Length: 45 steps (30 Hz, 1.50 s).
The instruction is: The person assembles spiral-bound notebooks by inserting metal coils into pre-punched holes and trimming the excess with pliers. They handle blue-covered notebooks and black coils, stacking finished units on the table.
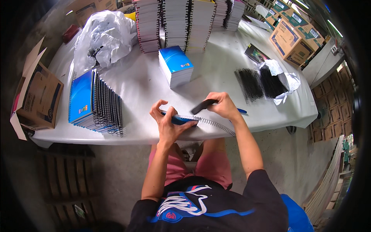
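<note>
Grasping a blue-covered notebook (179,120) between thumb and fingers, the left hand (167,121) is on the near side of a squared stack of blue-covered, white-edged books (176,67) on the white-clothed desk (143,96). A thin grey wire coil (216,124) trails rightward from the notebook, nearer than the stack. The right hand (224,105) has its grip closed around a curved black handheld tool (203,105), near and right of the stack. Left of the stack sits a pile of blue spiral-bound notebooks (82,96); to its right lie black coils (249,85) in rows. Just beyond the stack rise tall columns of spiral-bound books (176,23); farther right of it are brown cardboard cartons (288,38).
</note>
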Available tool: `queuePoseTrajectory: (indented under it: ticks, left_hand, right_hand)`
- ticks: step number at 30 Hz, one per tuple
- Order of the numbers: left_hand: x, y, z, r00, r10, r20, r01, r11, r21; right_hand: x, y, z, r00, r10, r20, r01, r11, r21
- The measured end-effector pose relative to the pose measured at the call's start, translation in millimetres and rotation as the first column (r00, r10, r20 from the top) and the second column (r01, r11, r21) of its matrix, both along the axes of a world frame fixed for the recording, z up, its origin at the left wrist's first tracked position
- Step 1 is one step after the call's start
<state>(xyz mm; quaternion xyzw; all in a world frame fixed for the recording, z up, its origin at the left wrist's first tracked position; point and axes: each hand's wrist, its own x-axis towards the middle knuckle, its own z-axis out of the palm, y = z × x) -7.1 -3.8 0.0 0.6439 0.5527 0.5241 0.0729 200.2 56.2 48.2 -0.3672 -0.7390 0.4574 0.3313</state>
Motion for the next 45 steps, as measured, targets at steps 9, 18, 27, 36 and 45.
queuePoseTrajectory:
  ticks: [9, 18, 27, 36, 45]
  left_hand:
    - [1.8, 8.2, 0.7, 0.999, 0.019, -0.041, -0.017, 0.999, 0.03]
    - [-3.8, 11.4, -5.8, 0.997, -0.08, 0.021, 0.079, 0.997, 0.023]
    - [-5.8, 11.2, 0.4, 0.988, -0.144, 0.049, 0.143, 0.99, 0.009]
    - [-13.4, 15.7, -7.2, 0.985, -0.167, 0.045, 0.165, 0.986, 0.035]
    - [-14.1, 20.5, -21.3, 0.953, -0.127, 0.276, 0.148, 0.987, -0.056]
  right_hand:
    - [0.7, 0.2, -6.8, 0.924, 0.167, -0.345, -0.234, 0.959, -0.162]
    - [-9.6, 2.1, -3.1, 0.996, 0.082, -0.041, -0.082, 0.996, 0.021]
    - [-0.3, 6.5, -15.6, 0.991, -0.105, 0.089, 0.091, 0.985, 0.145]
    - [-31.4, -2.7, -6.8, 0.962, 0.112, -0.25, -0.104, 0.993, 0.046]
    - [-41.0, -4.9, -12.5, 0.995, 0.048, -0.093, -0.041, 0.996, 0.078]
